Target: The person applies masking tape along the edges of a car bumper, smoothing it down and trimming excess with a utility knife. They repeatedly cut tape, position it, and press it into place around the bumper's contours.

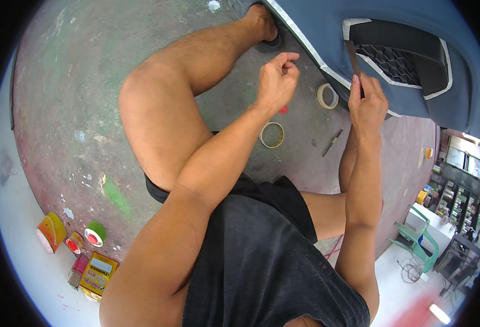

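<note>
In my right hand (368,106) is a narrow flat dark blade (353,57), its tip touching or very near the tape-edged rim of an opening in a blue car bumper (316,22). The thumb lies along the tool. Off to the left, apart from the bumper, my left hand (278,82) has its fingers curled, the index reaching forward near the thumb; whether anything small sits between them is hidden. Strips of white masking tape (300,38) line the bumper's lower edge and the opening. Inside the opening shows a black mesh grille (392,64).
One tape roll (327,96) leans by the bumper; another tape roll (272,135) lies on the stained floor (82,98). A slim cutter (332,143) lies nearby. Several cans, including a yellow tin (98,274), stand lower left. A green chair (417,240) is at right.
</note>
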Demonstrator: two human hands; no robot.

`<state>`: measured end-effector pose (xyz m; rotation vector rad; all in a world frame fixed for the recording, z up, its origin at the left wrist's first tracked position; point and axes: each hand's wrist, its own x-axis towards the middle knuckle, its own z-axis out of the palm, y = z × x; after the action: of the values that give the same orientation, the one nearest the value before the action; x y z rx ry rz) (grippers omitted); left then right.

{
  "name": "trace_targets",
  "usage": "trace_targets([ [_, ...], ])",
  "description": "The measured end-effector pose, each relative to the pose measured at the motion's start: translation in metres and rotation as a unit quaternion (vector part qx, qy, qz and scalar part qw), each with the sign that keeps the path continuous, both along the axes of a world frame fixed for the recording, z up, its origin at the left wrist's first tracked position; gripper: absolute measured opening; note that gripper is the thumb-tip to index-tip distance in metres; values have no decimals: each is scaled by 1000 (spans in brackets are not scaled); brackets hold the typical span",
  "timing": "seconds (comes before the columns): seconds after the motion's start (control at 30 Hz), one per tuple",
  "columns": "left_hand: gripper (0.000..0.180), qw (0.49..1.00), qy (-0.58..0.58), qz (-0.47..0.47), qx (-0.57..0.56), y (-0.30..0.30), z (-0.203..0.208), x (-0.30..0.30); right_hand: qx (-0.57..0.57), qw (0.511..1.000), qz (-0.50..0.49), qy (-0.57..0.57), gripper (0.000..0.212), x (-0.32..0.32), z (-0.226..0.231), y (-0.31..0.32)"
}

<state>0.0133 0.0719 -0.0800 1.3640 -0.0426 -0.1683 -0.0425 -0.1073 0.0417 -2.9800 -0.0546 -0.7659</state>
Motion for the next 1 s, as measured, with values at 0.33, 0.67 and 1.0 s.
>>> trace_targets([
  [0.33,42,999,-35,-9,28,-2,6,-4,41,998,27,-29,12,-25,11,-3],
  [0.67,88,983,-89,-145,-73,-52,59,-11,67,992,-25,-108,4,-89,9,-44],
  [1.0,81,971,-62,-124,-197,-70,70,-5,137,986,-85,-35,13,-119,-10,-46],
])
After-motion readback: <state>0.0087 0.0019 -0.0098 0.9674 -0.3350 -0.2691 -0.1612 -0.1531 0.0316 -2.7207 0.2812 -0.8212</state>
